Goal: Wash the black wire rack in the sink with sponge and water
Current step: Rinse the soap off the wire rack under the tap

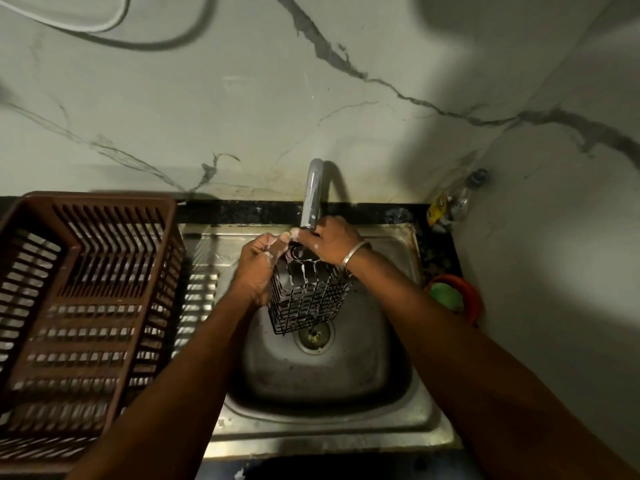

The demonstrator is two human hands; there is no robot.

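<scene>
A black wire rack [308,299], box-shaped and soapy, hangs tilted over the steel sink [322,372], just above the drain. My left hand [258,268] grips its left side near the top rim. My right hand [329,242], a metal bangle on the wrist, lies over the rack's top end directly below the grey tap spout [311,195], fingers curled on the rim. White foam streaks the wires and both hands. No sponge shows in either hand. I cannot make out running water.
A brown slatted plastic dish basket [86,306] fills the counter left of the sink. An orange bowl with a green scrubber [450,296] sits at the right. A plastic bottle [453,199] stands in the back right corner. Marble wall behind.
</scene>
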